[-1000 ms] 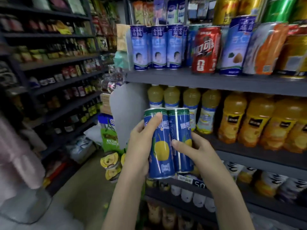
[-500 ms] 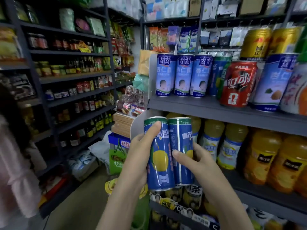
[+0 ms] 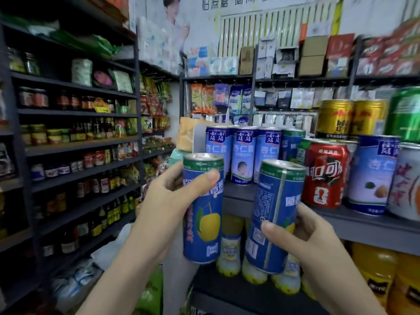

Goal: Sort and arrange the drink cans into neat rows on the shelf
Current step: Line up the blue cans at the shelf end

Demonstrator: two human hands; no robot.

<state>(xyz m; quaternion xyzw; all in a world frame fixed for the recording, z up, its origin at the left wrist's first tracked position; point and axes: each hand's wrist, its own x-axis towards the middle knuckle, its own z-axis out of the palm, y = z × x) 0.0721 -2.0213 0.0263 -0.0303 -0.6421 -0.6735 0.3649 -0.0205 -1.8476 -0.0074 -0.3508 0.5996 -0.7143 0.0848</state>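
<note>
Two tall blue cans with a yellow fruit on the label hang in the air in the head view, one per hand, just in front of the shelf's front left corner and not yet set on it. The left hand [image 3: 172, 201] grips the left can [image 3: 203, 223] upright near its top, thumb across the label and fingers wrapped behind. The right hand [image 3: 302, 237] grasps the right can [image 3: 272, 223] low on its body, tilted so its top leans towards the shelf. The two cans are apart. On the shelf [image 3: 363, 226] a row of pale blue cans [image 3: 243, 155] fills the left end, a matching can [image 3: 292, 144] (green rim, blue body, partly hidden) stands behind them, and a red can [image 3: 325, 173] sits at the front edge further right. The bare floor between the pale row and the red can looks narrow, so a tilted can pushed in there could clip a neighbour and tip it off the edge onto the juice bottles [image 3: 229, 246] below. The low grip also leaves the right can's top free to swing.
</note>
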